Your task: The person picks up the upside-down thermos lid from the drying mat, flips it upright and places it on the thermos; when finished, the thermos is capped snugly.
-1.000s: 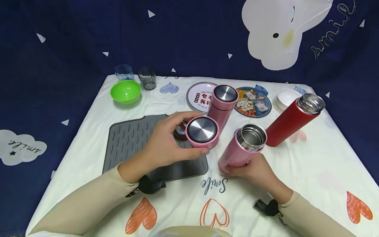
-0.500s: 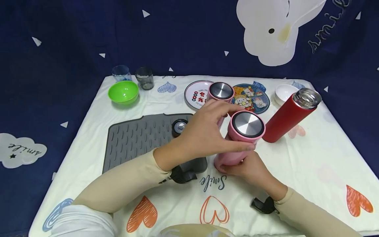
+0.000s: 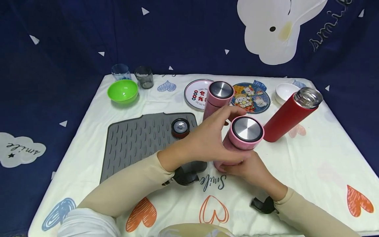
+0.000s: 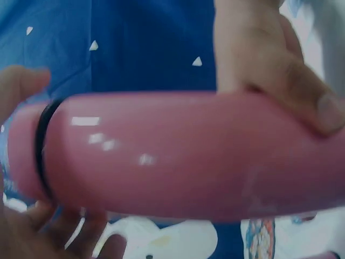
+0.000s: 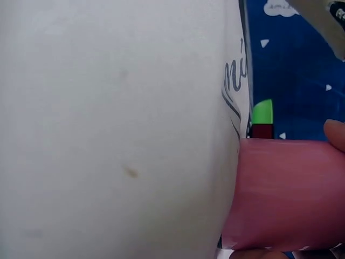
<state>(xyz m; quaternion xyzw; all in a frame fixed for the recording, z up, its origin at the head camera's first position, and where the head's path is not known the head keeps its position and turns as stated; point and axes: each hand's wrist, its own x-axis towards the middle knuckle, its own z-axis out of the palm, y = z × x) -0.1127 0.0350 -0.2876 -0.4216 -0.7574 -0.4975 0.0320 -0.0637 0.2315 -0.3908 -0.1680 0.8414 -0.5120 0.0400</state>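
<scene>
A pink thermos (image 3: pixel 227 144) tilts slightly to the right in the middle of the table, its steel-topped pink lid (image 3: pixel 247 130) sitting on the mouth. My left hand (image 3: pixel 207 140) curves round the lid, thumb on the near side and fingers on the far side. Low on the body, my right hand (image 3: pixel 257 172) grips the thermos. From the left wrist, the thermos (image 4: pixel 188 156) lies across the view with a black ring (image 4: pixel 44 145) below the lid. The right wrist view shows only the lower pink body (image 5: pixel 291 194) and some fingertips.
A second pink thermos (image 3: pixel 217 102) stands just behind. An uncapped red thermos (image 3: pixel 284 120) is at the right. On the grey mat (image 3: pixel 127 141) lies a dark red and black lid (image 3: pixel 180 127). A green bowl (image 3: pixel 122 91), glasses (image 3: pixel 144 78), plates (image 3: pixel 196 93) and a white bowl (image 3: pixel 285 93) line the back.
My left hand has carried the pink lid rightward onto the thermos mouth, then lowered slightly with its fingers further down. My right hand has kept its grip on the body.
</scene>
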